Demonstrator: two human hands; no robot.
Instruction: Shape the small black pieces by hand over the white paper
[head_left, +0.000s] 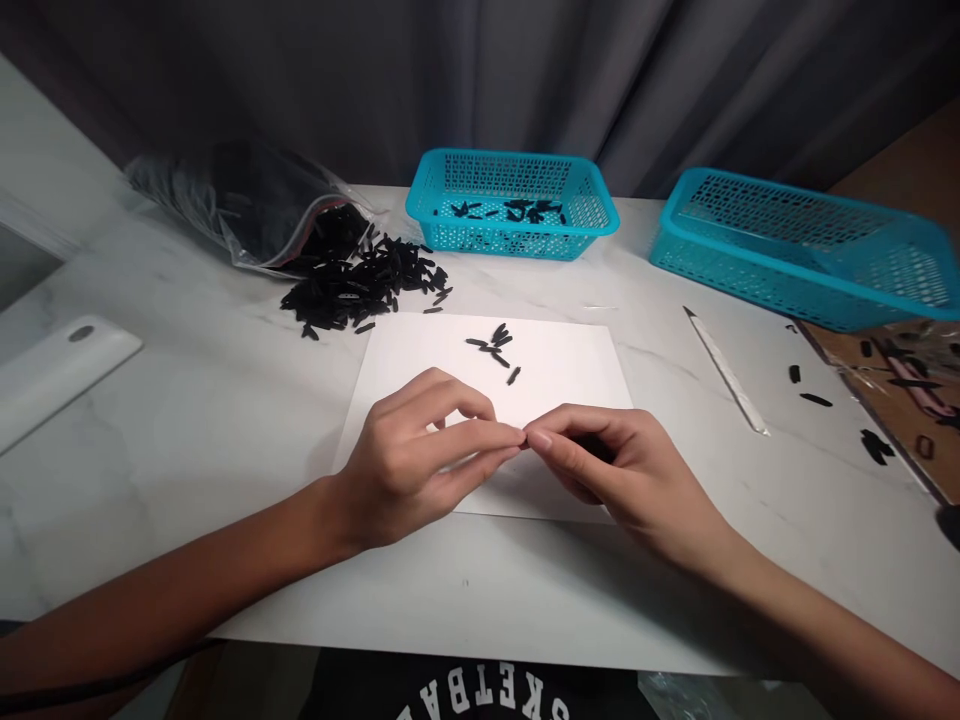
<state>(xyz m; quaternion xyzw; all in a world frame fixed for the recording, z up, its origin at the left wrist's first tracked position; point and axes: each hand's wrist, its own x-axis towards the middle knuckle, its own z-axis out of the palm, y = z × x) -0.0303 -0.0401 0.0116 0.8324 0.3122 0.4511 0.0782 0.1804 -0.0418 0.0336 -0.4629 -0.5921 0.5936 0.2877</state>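
Note:
Over a white sheet of paper (585, 370), the fingertips of my left hand (427, 450) and my right hand (615, 460) meet in a pinch. Whatever lies between them is almost wholly covered; only a tiny dark speck shows, too small to name. Several small black ribbed strips (495, 343) lie on the sheet just beyond my fingers. Back left, a big heap of the same black pieces (367, 285) spills from a clear zip bag (247, 210) onto the marble-patterned table (225, 420).
A blue plastic basket (514, 245) at the back holds some black pieces. Another blue basket (750, 270) stands back right. A white-wrapped pencil-like stick (727, 372) lies right of the paper, near scattered black pieces (816, 399). A white flat object (67, 370) is at left.

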